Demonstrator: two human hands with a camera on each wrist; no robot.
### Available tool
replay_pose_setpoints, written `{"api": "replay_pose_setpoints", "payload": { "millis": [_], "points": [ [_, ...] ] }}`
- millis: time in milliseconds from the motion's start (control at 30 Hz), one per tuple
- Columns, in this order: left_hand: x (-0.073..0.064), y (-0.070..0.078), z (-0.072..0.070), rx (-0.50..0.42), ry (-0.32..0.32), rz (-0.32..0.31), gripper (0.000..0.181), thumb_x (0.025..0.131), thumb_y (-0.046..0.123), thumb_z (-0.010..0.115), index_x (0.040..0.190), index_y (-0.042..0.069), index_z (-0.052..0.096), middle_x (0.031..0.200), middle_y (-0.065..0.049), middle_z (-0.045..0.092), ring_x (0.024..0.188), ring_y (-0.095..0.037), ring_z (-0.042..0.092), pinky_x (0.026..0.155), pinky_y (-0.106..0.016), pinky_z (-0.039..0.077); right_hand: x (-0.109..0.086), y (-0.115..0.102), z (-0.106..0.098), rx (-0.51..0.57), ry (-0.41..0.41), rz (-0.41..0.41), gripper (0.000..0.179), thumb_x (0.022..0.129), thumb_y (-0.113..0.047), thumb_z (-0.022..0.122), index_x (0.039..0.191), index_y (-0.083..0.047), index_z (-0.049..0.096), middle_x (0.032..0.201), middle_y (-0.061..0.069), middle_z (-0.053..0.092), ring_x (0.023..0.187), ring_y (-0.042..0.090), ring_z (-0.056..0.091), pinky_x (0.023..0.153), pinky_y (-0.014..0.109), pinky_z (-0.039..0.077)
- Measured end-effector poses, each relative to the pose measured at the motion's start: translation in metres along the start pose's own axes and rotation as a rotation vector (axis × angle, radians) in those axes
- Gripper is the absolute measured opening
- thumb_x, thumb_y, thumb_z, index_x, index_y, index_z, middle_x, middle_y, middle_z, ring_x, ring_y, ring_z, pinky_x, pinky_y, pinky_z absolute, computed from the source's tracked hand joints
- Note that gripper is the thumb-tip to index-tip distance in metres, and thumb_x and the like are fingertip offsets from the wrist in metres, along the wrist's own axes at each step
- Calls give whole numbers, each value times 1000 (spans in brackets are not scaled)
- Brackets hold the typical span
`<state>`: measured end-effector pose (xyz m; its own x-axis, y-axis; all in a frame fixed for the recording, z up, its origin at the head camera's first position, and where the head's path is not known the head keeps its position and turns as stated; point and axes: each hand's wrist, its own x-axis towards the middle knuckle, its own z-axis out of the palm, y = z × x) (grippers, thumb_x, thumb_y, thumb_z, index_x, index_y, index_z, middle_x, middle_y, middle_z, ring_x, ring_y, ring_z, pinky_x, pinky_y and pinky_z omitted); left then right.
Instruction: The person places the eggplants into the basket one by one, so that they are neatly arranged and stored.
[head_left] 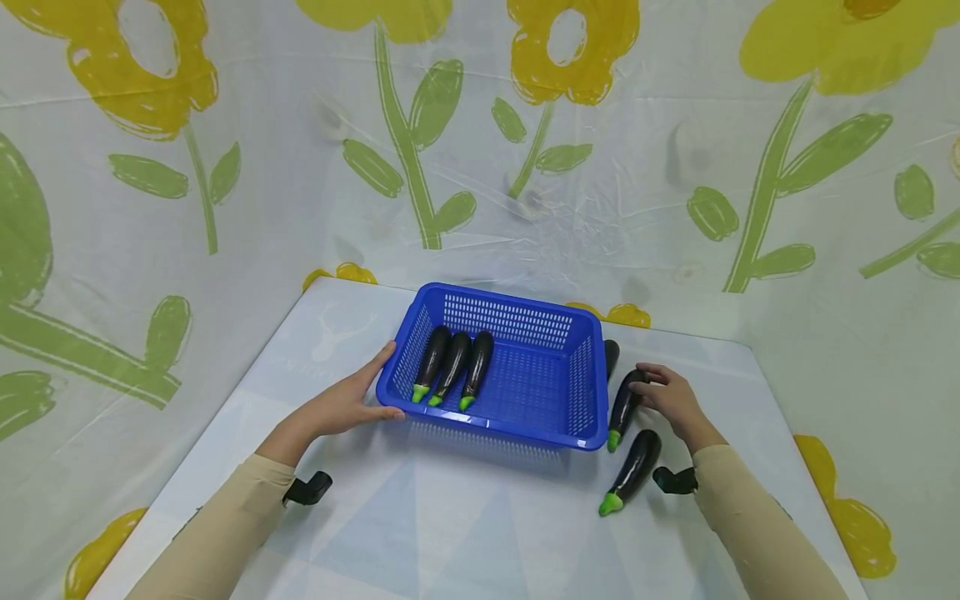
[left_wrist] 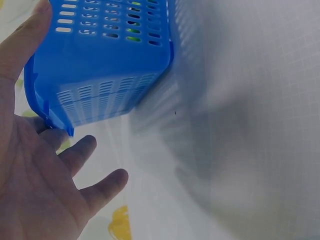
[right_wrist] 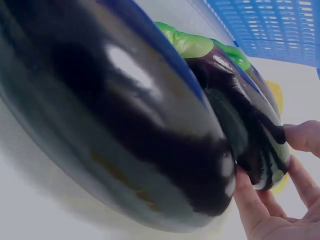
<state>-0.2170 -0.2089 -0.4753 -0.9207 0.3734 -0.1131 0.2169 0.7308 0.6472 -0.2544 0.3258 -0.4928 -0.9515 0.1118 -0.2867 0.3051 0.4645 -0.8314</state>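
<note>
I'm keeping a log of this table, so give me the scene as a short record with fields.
Basket: blue, holes in its walls
Inside: three eggplants, side by side at the left, green ends toward the person
Outside: three more, right of the basket; the farthest partly hidden behind it
Left hand: touches the basket's left end
Right hand: pinches the middle outside eggplant
Backdrop: white, yellow flowers

A white sheet (head_left: 480, 225) printed with yellow flowers (head_left: 573, 85) hangs behind a table (head_left: 540, 508) bearing pale blue triangles (head_left: 382, 542)
</note>
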Motion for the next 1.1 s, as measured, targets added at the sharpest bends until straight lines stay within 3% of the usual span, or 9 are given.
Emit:
{"api": "replay_pose_setpoints", "payload": {
  "millis": [300, 667, 933, 1100],
  "points": [
    [1, -1, 0, 2, -2, -7, 110, 69, 64, 68, 147, 39, -6, 156, -5, 5, 138, -38, 18, 104, -60, 26, -4, -9, -8, 35, -3, -32, 62, 90, -23, 62, 142, -5, 35, 146, 25, 29, 109, 23, 54, 91, 34, 49],
    [1, 0, 0, -6, -8, -15, 110, 71, 60, 70, 147, 40, -7, 156, -5, 4, 139, -38, 17, 104, -60, 25, -5, -22, -21, 51, -1, -63, 63, 91, -24, 60, 144, -5, 32, 148, 25, 23, 122, 35, 43, 93, 35, 47],
    [-1, 2, -1, -9, 2, 12, 108, 74, 54, 71, 149, 33, -4, 156, -7, 4, 138, -39, 16, 105, -60, 23, -9, -37, -26, 21, 15, -97, 62, 91, -24, 59, 143, -5, 33, 146, 25, 26, 115, 30, 49, 92, 35, 48],
    [-1, 2, -1, -6, 3, 17, 109, 73, 55, 70, 149, 33, -4, 156, -7, 4, 139, -38, 16, 106, -59, 23, -8, -43, -28, 15, 22, -109, 62, 91, -26, 60, 143, -5, 34, 146, 24, 28, 107, 22, 53, 85, 26, 51]
  ]
}}
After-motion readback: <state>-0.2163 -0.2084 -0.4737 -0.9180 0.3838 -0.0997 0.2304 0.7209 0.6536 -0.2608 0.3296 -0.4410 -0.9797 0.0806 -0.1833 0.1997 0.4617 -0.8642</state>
